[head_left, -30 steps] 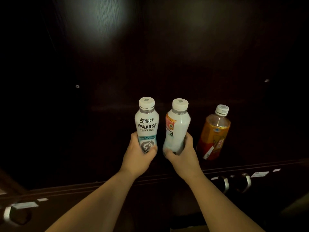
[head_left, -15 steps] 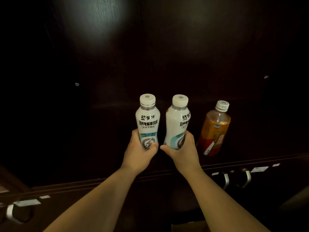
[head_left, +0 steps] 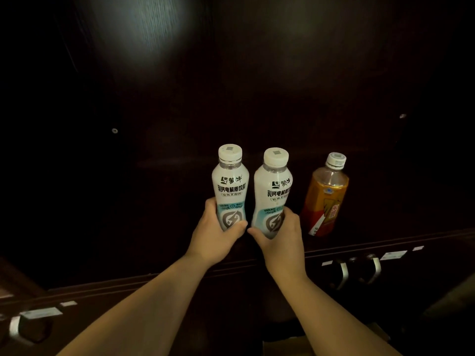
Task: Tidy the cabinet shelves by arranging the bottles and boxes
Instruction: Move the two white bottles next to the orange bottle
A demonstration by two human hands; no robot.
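Two white drink bottles with white caps stand side by side in the dark cabinet. My left hand (head_left: 214,233) grips the lower part of the left white bottle (head_left: 230,187). My right hand (head_left: 281,236) grips the base of the right white bottle (head_left: 273,188), whose label faces me. To their right an orange tea bottle (head_left: 325,199) with a white cap stands alone on the shelf (head_left: 385,237), untouched. The bottoms of both white bottles are hidden by my fingers.
The cabinet's dark back panel (head_left: 231,86) fills the upper view. Below the shelf edge are metal handles at right (head_left: 343,274) and far left (head_left: 15,328), with white stickers (head_left: 393,255) beside them.
My right hand has turned the right white bottle so its printed front now faces me, matching the left one. Both bottles stay close together; the orange bottle has not moved.
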